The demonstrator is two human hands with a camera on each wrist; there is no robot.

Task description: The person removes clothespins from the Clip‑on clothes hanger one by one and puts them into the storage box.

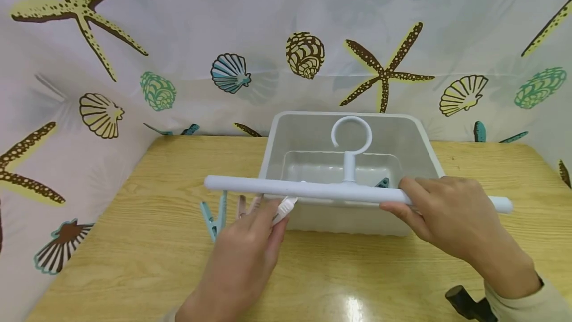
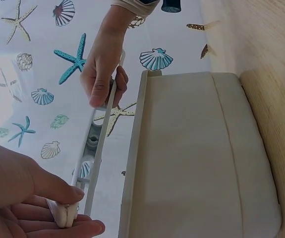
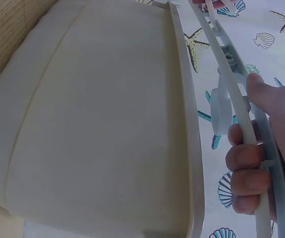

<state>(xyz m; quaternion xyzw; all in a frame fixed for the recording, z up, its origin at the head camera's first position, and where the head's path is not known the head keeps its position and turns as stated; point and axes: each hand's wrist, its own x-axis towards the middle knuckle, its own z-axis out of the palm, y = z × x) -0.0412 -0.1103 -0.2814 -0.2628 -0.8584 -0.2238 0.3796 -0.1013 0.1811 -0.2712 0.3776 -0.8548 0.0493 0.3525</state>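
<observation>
A white hanger (image 1: 313,189) with a ring-shaped hook (image 1: 371,133) is held level above the table, in front of a grey-white bin. My right hand (image 1: 456,217) grips its bar near the right end; the right wrist view shows the fingers curled round it. Just under the bar, left of its middle, my left hand (image 1: 243,257) pinches a white clothespin (image 1: 286,206) between thumb and fingers. The clothespin (image 2: 63,214) also shows in the left wrist view. Past the left hand are a light-blue clothespin (image 1: 215,217) and a pinkish clothespin (image 1: 243,207), partly hidden.
The bin (image 1: 290,217) stands on the wooden table (image 1: 147,242), with a dark teal clothespin (image 1: 383,183) visible inside. A cloth (image 1: 178,39) printed with shells and starfish hangs behind and beside the table. A black object (image 1: 466,304) shows by the right sleeve.
</observation>
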